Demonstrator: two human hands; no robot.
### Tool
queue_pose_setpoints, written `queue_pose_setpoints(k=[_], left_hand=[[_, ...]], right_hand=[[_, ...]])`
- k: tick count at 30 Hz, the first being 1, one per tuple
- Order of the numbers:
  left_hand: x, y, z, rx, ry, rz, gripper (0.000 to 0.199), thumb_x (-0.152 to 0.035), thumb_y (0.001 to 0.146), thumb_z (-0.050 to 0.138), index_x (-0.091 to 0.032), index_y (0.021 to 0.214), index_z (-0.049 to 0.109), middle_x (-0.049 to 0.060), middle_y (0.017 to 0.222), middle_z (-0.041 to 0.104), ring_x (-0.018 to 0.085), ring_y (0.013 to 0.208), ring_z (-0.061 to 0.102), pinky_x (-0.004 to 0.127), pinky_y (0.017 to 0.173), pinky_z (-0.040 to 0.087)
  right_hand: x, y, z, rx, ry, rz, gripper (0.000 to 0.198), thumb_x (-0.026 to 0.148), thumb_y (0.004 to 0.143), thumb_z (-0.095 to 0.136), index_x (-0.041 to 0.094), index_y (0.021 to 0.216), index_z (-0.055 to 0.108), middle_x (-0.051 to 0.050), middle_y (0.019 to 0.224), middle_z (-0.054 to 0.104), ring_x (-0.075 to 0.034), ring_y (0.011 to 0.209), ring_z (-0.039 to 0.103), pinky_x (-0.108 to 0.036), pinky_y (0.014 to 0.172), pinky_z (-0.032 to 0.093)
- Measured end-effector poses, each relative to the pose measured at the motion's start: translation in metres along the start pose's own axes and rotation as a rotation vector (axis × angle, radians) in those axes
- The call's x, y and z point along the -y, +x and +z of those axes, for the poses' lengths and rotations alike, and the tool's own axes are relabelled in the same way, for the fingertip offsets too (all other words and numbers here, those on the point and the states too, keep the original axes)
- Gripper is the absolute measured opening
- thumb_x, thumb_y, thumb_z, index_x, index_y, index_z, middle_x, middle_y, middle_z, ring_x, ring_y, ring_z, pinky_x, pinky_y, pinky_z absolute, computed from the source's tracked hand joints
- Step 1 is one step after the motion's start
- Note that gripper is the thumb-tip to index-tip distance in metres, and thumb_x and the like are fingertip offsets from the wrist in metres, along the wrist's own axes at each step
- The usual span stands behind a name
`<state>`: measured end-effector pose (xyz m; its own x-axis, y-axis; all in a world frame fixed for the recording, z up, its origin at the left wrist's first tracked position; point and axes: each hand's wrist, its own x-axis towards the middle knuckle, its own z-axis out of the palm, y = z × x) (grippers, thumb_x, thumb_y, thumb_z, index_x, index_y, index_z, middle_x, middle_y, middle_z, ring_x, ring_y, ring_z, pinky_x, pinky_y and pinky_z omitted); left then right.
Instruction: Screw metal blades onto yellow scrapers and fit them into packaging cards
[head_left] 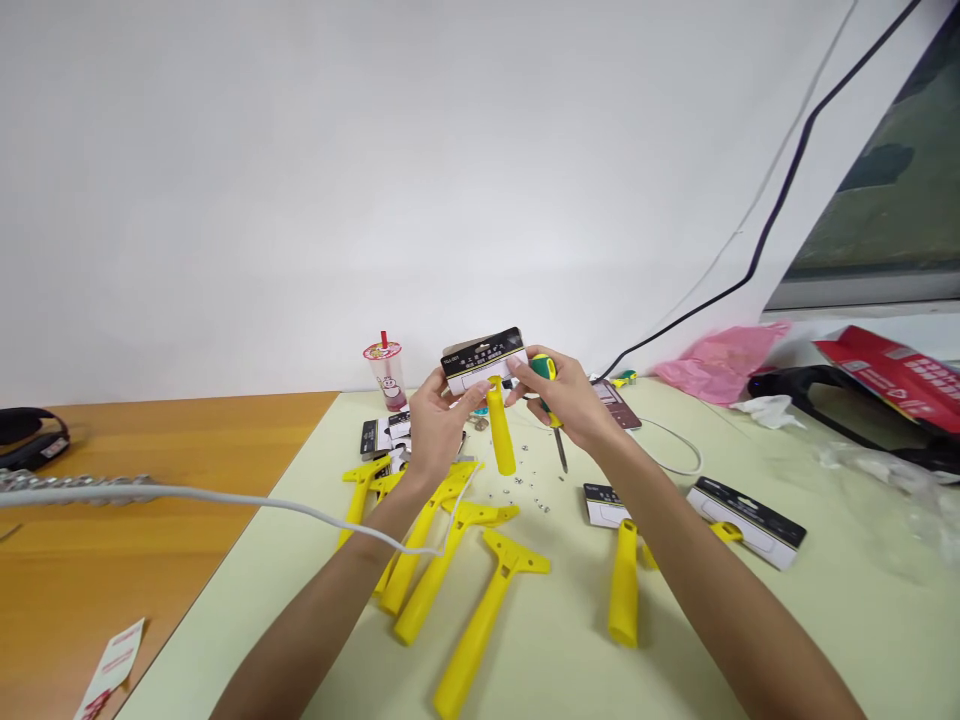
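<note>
Above the table, my left hand is closed on a yellow scraper, thumb pressed near its head, with the handle hanging down. A black-and-white packaging card covers the scraper's head. My right hand pinches the card's right edge. That same hand also grips a green-and-yellow screwdriver, its shaft pointing down to the table. Below my left forearm lie several yellow scraper handles without cards. Small metal nuts or screws are scattered beneath my hands.
By my right forearm rest carded scrapers and another card. A drink cup with straw stands near the wall. At right are a pink plastic bag and a red package. A white cable crosses the left foreground.
</note>
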<state>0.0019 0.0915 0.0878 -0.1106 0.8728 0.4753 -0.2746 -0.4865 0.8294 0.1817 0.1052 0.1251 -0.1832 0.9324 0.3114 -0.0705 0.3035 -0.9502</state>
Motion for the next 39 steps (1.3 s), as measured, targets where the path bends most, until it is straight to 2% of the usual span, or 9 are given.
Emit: queue_pose_setpoints(k=[3,5,7,9,11,15,18,27,39], left_hand=[[-0.005,0.0,0.0,-0.017,0.029,0.092,0.041,-0.039,0.085,0.092,-0.021,0.118,0.074,0.008,0.123,0.08,0.026,0.115,0.076,0.041,0.102,0.063],[-0.012,-0.001,0.0,-0.05,0.056,0.193,0.037,-0.037,0.086,0.092,-0.023,0.115,0.073,0.007,0.121,0.078,0.025,0.116,0.075,0.039,0.105,0.062],[-0.017,-0.005,0.0,-0.079,0.087,0.307,0.039,-0.033,0.086,0.092,-0.026,0.117,0.071,0.006,0.124,0.075,0.024,0.115,0.076,0.041,0.104,0.063],[-0.021,-0.009,-0.003,-0.074,0.134,0.419,0.048,-0.028,0.087,0.091,-0.03,0.127,0.066,0.006,0.127,0.073,0.025,0.117,0.076,0.045,0.106,0.063],[-0.023,-0.012,-0.007,-0.018,0.199,0.523,0.059,-0.023,0.09,0.088,-0.034,0.14,0.059,0.005,0.126,0.076,0.026,0.12,0.076,0.051,0.11,0.061],[-0.026,-0.01,-0.018,0.179,0.327,0.69,0.036,-0.026,0.098,0.078,-0.033,0.132,0.071,0.006,0.123,0.081,0.029,0.125,0.076,0.059,0.12,0.055],[-0.029,-0.007,-0.022,0.255,0.378,0.657,0.016,-0.035,0.097,0.079,-0.031,0.113,0.08,0.005,0.122,0.083,0.031,0.131,0.074,0.061,0.122,0.053],[-0.034,-0.002,-0.027,0.154,0.329,0.565,0.012,-0.034,0.091,0.086,-0.03,0.102,0.082,0.007,0.117,0.083,0.033,0.132,0.072,0.065,0.128,0.045],[-0.036,-0.003,-0.031,0.276,0.541,0.75,0.011,-0.034,0.104,0.069,-0.034,0.113,0.076,0.003,0.129,0.08,0.028,0.142,0.067,0.062,0.129,0.044]], right_hand=[[-0.019,0.0,-0.033,0.042,-0.343,0.037,0.06,0.078,0.093,0.069,0.022,0.112,0.073,0.002,0.063,0.063,-0.012,0.046,0.048,-0.025,0.041,0.036],[-0.042,0.004,-0.067,-0.017,-0.743,0.123,0.062,0.079,0.098,0.059,0.023,0.12,0.075,-0.003,0.082,0.074,-0.015,0.055,0.057,-0.029,0.051,0.048],[-0.069,0.006,-0.104,-0.107,-1.063,0.221,0.059,0.072,0.1,0.06,0.022,0.126,0.074,-0.011,0.11,0.079,-0.025,0.091,0.073,-0.036,0.079,0.06],[-0.095,0.006,-0.138,-0.192,-1.19,0.32,0.069,0.066,0.098,0.064,0.011,0.141,0.067,-0.025,0.13,0.072,-0.039,0.118,0.07,-0.049,0.097,0.057],[-0.115,0.003,-0.166,-0.232,-1.283,0.437,0.086,0.073,0.093,0.065,0.007,0.149,0.06,-0.036,0.139,0.063,-0.048,0.12,0.069,-0.059,0.097,0.055],[-0.137,-0.004,-0.198,-0.208,-1.363,0.554,0.097,0.087,0.088,0.061,0.011,0.148,0.062,-0.037,0.136,0.061,-0.052,0.116,0.071,-0.061,0.094,0.056],[-0.144,-0.005,-0.205,-0.167,-1.376,0.566,0.098,0.092,0.088,0.054,0.017,0.15,0.063,-0.032,0.131,0.065,-0.049,0.114,0.073,-0.058,0.093,0.058],[-0.154,-0.023,-0.19,-0.184,-1.433,0.475,0.066,0.073,0.101,0.052,0.028,0.146,0.068,-0.021,0.148,0.057,-0.042,0.117,0.074,-0.054,0.099,0.058],[-0.141,-0.028,-0.192,-0.199,-1.431,0.512,0.089,0.084,0.098,0.049,0.016,0.154,0.059,-0.034,0.139,0.058,-0.049,0.121,0.071,-0.052,0.085,0.055]])
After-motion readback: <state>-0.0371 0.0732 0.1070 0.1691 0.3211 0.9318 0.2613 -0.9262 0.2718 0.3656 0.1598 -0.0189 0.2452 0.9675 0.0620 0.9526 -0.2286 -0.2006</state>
